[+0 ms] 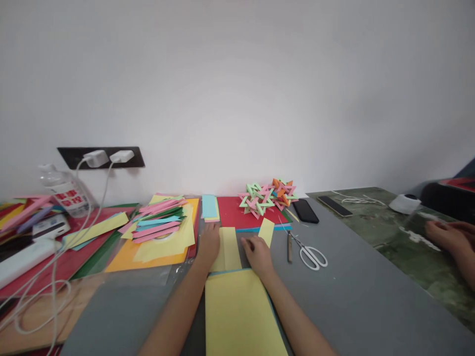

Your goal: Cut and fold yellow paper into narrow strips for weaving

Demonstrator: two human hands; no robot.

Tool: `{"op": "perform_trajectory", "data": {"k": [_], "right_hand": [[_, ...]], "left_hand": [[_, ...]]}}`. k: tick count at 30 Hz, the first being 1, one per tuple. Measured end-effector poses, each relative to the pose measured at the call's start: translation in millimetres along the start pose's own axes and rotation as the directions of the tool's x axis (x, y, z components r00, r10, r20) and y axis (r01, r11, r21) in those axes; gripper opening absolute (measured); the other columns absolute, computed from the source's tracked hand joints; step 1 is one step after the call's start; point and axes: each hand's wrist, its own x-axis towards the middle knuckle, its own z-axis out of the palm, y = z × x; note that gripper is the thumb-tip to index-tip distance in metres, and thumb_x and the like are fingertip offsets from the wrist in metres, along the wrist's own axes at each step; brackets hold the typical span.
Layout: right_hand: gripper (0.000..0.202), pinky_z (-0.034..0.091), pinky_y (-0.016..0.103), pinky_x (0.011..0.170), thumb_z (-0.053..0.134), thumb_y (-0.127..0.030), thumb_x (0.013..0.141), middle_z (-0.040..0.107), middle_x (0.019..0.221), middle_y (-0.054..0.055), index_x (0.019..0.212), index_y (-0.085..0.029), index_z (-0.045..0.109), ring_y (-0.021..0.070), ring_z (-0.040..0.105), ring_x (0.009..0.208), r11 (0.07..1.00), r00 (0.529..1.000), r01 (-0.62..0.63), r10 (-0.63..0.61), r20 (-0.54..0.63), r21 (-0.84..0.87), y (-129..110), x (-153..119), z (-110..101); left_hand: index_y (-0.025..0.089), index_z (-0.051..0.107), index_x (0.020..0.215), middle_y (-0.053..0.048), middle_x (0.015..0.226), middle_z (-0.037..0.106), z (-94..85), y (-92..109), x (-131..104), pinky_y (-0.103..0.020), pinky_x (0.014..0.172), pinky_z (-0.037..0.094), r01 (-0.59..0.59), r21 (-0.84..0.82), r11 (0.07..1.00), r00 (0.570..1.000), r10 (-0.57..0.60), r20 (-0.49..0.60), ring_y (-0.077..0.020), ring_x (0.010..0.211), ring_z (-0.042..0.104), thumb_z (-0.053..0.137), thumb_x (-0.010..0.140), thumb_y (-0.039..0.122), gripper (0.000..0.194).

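Observation:
A creased pale yellow paper piece [232, 248] lies flat on the grey table, just beyond a larger stack of yellow sheets [239, 314]. My left hand [210, 242] rests at the left edge of the creased piece, its fingers close together; whether anything is between them is hidden. To the right of that piece, my right hand [258, 251] has its fingers curled near the table. A small yellow strip [266, 232] sticks out just beyond my right hand, and its near end is hidden by the hand.
Scissors [312, 257] and a craft knife [289, 247] lie right of my hands. Folded paper stars [257, 200] and a phone [306, 211] sit behind. Coloured strips [159, 220], cables and a bottle [67, 193] are left. Another person's hands [451, 240] are far right.

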Motion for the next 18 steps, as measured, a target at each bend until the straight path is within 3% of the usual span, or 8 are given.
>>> {"op": "perform_trajectory", "data": {"k": [4, 6, 10, 14, 18], "right_hand": [[0.028, 0.036, 0.023, 0.053, 0.048, -0.043, 0.073, 0.055, 0.059, 0.000, 0.077, -0.019, 0.064, 0.0143, 0.050, 0.057, 0.976, 0.985, -0.079, 0.045, 0.168, 0.202, 4.6, 22.8, 22.4], [0.032, 0.037, 0.023, 0.051, 0.050, -0.045, 0.071, 0.053, 0.058, 0.000, 0.078, -0.017, 0.063, 0.0136, 0.049, 0.054, 0.951, 0.978, -0.127, 0.072, 0.198, 0.282, 8.4, 34.9, 32.1], [0.037, 0.039, 0.024, 0.053, 0.055, -0.045, 0.067, 0.056, 0.064, 0.000, 0.091, -0.017, 0.060, 0.0132, 0.049, 0.056, 0.934, 0.989, -0.103, 0.059, 0.138, 0.342, 9.5, 46.5, 40.8], [0.023, 0.040, 0.025, 0.059, 0.058, -0.039, 0.067, 0.060, 0.075, 0.004, 0.076, -0.018, 0.064, 0.0148, 0.053, 0.067, 0.883, 0.998, 0.019, -0.048, 0.051, 0.469, 1.2, 45.3, 33.8], [0.017, 0.041, 0.025, 0.066, 0.056, -0.034, 0.070, 0.063, 0.073, 0.003, 0.070, -0.019, 0.064, 0.0151, 0.056, 0.071, 0.795, 0.993, 0.035, -0.095, 0.067, 0.606, -8.6, 44.7, 26.1]], "left_hand": [[0.017, 0.052, 0.099, -0.009, 0.096, 0.053, -2.8, 3.5, 1.2, -0.038, 0.080, 0.037, -0.074, 0.023, 0.997, 0.997, 0.074, 0.008, -0.0226, 0.093, 0.047, 0.039, 0.078, 0.014, 0.025], [0.017, 0.053, 0.096, -0.008, 0.094, 0.053, -5.4, 2.8, 3.7, -0.038, 0.079, 0.037, -0.104, -0.010, 0.995, 0.994, 0.104, 0.019, -0.0218, 0.090, 0.047, 0.039, 0.080, 0.020, 0.022], [0.019, 0.054, 0.087, -0.005, 0.090, 0.056, -8.4, 1.9, 9.1, -0.036, 0.079, 0.037, -0.115, -0.164, 0.980, 0.993, 0.117, 0.001, -0.0192, 0.088, 0.050, 0.037, 0.083, 0.026, 0.019], [0.020, 0.057, 0.084, -0.002, 0.084, 0.061, -8.1, 6.2, 12.1, -0.031, 0.077, 0.039, -0.077, -0.393, 0.916, 0.995, 0.096, 0.030, -0.0167, 0.082, 0.054, 0.042, 0.081, 0.029, 0.018], [0.019, 0.062, 0.081, -0.002, 0.078, 0.064, -9.3, 10.0, 13.2, -0.027, 0.070, 0.041, 0.031, -0.564, 0.825, 0.999, -0.005, 0.048, -0.0160, 0.075, 0.057, 0.050, 0.076, 0.032, 0.019]]}}
